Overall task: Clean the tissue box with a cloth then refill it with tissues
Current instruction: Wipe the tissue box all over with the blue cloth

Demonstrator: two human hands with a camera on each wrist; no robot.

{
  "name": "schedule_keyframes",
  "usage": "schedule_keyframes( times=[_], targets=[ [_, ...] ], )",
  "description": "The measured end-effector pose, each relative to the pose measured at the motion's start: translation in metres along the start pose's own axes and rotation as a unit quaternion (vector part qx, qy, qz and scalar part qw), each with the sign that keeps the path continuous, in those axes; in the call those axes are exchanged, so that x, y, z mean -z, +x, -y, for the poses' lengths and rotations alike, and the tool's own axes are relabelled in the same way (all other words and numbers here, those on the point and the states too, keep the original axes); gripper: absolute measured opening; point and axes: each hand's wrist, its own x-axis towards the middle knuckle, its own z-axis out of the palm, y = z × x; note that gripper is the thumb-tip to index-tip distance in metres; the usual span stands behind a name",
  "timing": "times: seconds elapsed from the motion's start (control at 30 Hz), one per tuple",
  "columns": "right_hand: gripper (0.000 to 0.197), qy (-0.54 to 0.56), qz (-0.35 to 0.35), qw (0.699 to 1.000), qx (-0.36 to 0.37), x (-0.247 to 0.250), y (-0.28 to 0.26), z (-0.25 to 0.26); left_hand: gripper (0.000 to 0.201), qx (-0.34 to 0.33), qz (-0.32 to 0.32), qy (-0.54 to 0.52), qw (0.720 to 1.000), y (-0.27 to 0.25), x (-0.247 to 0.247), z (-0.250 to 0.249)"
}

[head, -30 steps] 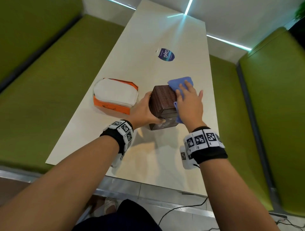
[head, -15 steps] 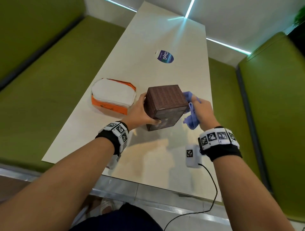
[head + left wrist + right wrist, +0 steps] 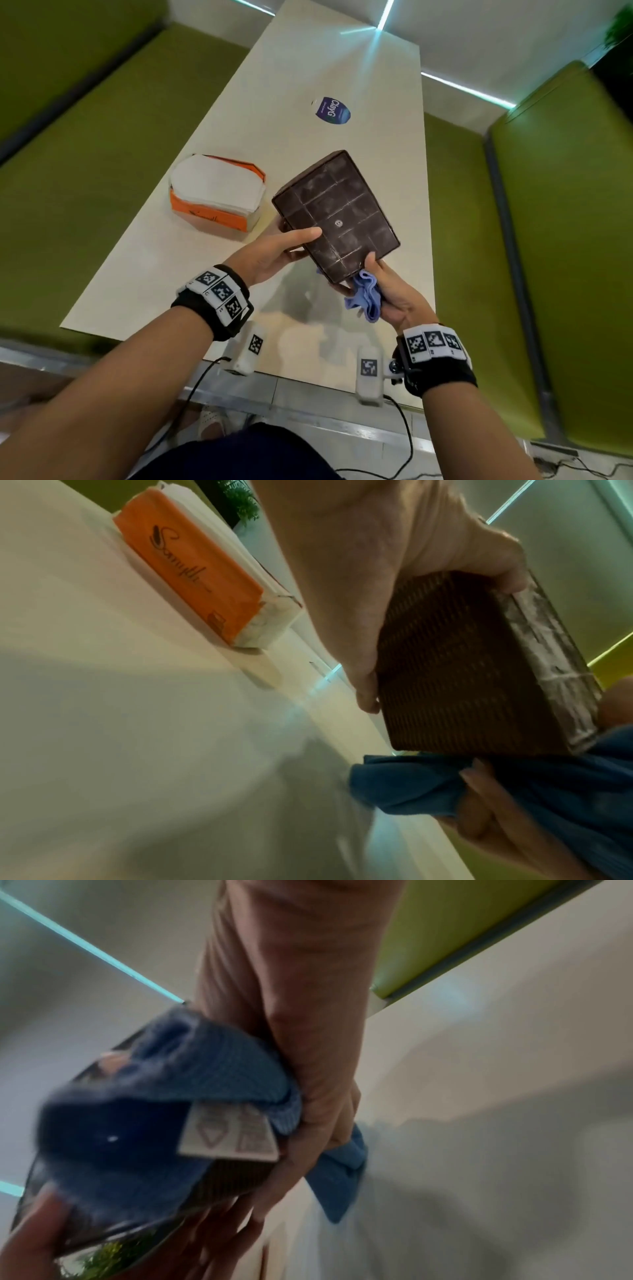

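The left hand [image 3: 270,255] grips the tissue box [image 3: 337,216] lifted over the counter [image 3: 212,113], its long axis running far-left to near-right, dusty underside up, while the right hand [image 3: 394,294] pinches its near corner together with the cloth [image 3: 364,299].

tissue box [image 3: 336,216] – 1 | cloth [image 3: 364,299] – 1 | tissue pack [image 3: 216,197] – 1 | sticker [image 3: 331,110] – 1

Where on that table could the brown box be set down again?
Bare table lies beyond the round sticker, and along the near edge under both hands. It is crowded around the orange tissue pack and where the brown box is held.
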Motion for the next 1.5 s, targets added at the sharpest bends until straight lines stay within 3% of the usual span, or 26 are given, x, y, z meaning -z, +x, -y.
schedule_keyframes(
  times=[0.07, 0.17, 0.3, 0.33, 0.4, 0.47, 0.57, 0.63, 0.7, 0.8, 0.9, 0.97, 1.0, 1.03, 1.13, 1.17, 1.23, 1.3, 1.4, 1.5],
  targets=[
    [0.099, -0.014, 0.045, 0.999, 0.000, 0.004, -0.002, 0.008, 0.058, 0.009, 0.036, 0.017, 0.999, -0.002, -0.006, -0.003],
    [0.091, -0.081, 0.066, 0.994, 0.017, 0.009, -0.011, 0.021, 0.058, 0.009, 0.081, 0.053, 0.995, -0.005, -0.006, -0.014],
    [0.078, -0.151, 0.043, 0.986, 0.049, 0.023, -0.014, 0.035, 0.121, -0.013, 0.060, 0.022, 0.998, 0.002, 0.014, -0.034],
    [0.084, -0.171, 0.042, 0.983, 0.060, 0.026, -0.013, 0.038, 0.124, -0.015, 0.072, 0.058, 0.996, 0.003, 0.017, -0.040],
    [0.098, -0.212, 0.038, 0.974, 0.073, 0.026, -0.012, 0.046, 0.108, -0.005, 0.108, 0.159, 0.981, 0.006, 0.018, -0.048],
    [0.094, -0.243, 0.031, 0.966, 0.085, 0.026, -0.011, 0.053, 0.094, -0.008, 0.093, 0.216, 0.972, 0.009, 0.016, -0.047],
    [0.105, -0.244, -0.028, 0.964, 0.101, 0.022, -0.019, 0.066, 0.104, -0.040, 0.026, 0.212, 0.976, 0.013, 0.017, -0.035],
    [0.098, -0.248, -0.099, 0.951, 0.159, 0.017, -0.026, 0.073, 0.107, -0.053, -0.006, 0.209, 0.976, 0.014, 0.021, -0.025],
    [0.074, -0.297, -0.162, 0.909, 0.243, 0.006, -0.028, 0.081, 0.111, -0.059, -0.027, 0.218, 0.974, 0.013, 0.023, -0.018],
    [0.007, -0.402, -0.147, 0.830, 0.358, -0.040, -0.018, 0.080, 0.113, -0.072, -0.030, 0.243, 0.967, 0.013, 0.021, -0.011],
    [0.030, -0.534, -0.126, 0.746, 0.377, -0.084, 0.009, 0.058, 0.114, -0.074, -0.024, 0.232, 0.970, 0.014, 0.020, -0.006],
    [0.045, -0.688, -0.105, 0.636, 0.333, -0.097, 0.024, 0.039, 0.113, -0.076, -0.026, 0.245, 0.966, 0.013, 0.022, -0.003],
    [0.046, -0.739, -0.089, 0.592, 0.307, -0.098, 0.031, 0.032, 0.111, -0.075, -0.030, 0.259, 0.962, 0.013, 0.024, -0.001],
    [0.046, -0.767, -0.075, 0.570, 0.285, -0.095, 0.035, 0.028, 0.110, -0.074, -0.033, 0.271, 0.959, 0.012, 0.026, 0.001],
    [0.045, -0.769, -0.085, 0.563, 0.291, -0.068, 0.044, 0.037, 0.107, -0.077, -0.040, 0.271, 0.959, 0.011, 0.029, 0.006],
    [0.044, -0.758, -0.107, 0.575, 0.288, -0.053, 0.047, 0.041, 0.108, -0.078, -0.041, 0.266, 0.960, 0.013, 0.030, 0.008],
    [0.041, -0.705, -0.160, 0.635, 0.271, -0.030, 0.045, 0.052, 0.112, -0.080, -0.047, 0.270, 0.958, 0.015, 0.030, 0.010],
    [0.039, -0.666, -0.205, 0.663, 0.273, -0.025, 0.044, 0.054, 0.113, -0.081, -0.051, 0.275, 0.957, 0.016, 0.030, 0.012],
    [0.041, -0.696, -0.193, 0.620, 0.306, -0.067, 0.045, 0.030, 0.108, -0.100, -0.054, 0.286, 0.952, 0.017, 0.031, 0.016],
    [0.047, -0.729, -0.106, 0.577, 0.352, -0.103, 0.047, 0.004, 0.102, -0.108, -0.056, 0.289, 0.950, 0.017, 0.032, 0.014]
  ],
)
